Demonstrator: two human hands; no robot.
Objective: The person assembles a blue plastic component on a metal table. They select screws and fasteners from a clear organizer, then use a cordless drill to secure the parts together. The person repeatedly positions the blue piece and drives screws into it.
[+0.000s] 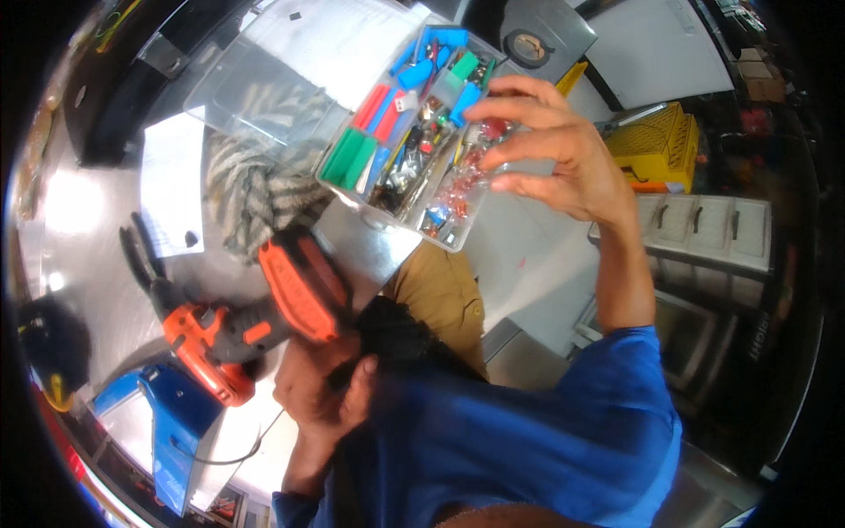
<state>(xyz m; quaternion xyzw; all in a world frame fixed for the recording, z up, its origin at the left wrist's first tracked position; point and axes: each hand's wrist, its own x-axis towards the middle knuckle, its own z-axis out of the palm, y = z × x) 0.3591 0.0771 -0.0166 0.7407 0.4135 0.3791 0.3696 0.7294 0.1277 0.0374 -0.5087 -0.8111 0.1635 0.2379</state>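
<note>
A clear plastic organizer box (453, 242) tilts at the top centre, its transparent lid (264, 75) swung open to the left. Its compartments hold green, red and blue sleeve-like pieces (349, 158) and many small mixed parts (414, 158). My right hand (559, 150) reaches over the box's right side, fingers curved and apart by a compartment of small reddish parts (458, 189). Closed near my body is my left hand (321, 387), just below the battery end of an orange and black cordless drill (255, 330); anything inside its fingers is hidden.
A grey braided rope bundle (255, 189) and a paper sheet (173, 185) lie on the metal table (75, 238). A blue device (163, 422) with a cable sits at lower left. A yellow crate (656, 145) and white drawers (709, 227) stand to the right.
</note>
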